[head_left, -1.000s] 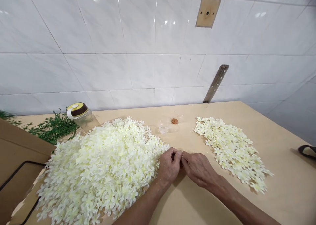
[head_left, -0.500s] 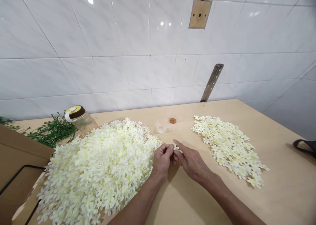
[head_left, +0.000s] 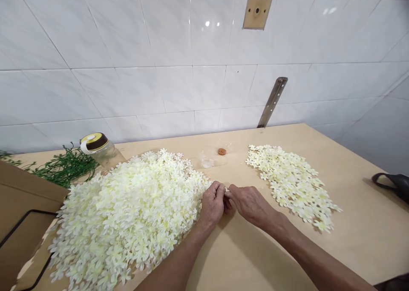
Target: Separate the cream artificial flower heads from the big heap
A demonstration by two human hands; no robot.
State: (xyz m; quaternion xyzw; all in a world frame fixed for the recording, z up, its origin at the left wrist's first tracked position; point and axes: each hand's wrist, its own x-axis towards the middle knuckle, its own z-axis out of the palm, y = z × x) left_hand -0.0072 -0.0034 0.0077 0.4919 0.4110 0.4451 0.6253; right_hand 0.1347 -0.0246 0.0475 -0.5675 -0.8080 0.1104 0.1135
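My left hand and my right hand meet fingertip to fingertip over the table, between two groups of artificial flowers. A small pale artificial flower shows between them, mostly covered by fingers; both hands are closed on it. Just left of my left hand rises a big heap of loose white-yellow flower heads. To the right of my right hand, more of the same flower heads lie in a thin spread-out patch.
Behind my hands lie a brown disc and a clear plastic piece. A lidded bottle, green artificial stems and a cardboard box stand at left. A metal bracket leans by the tiled wall; a black strap lies far right.
The fingers of my right hand have curled in and closed over the small flower, which is now more hidden. The whole view has shifted slightly.
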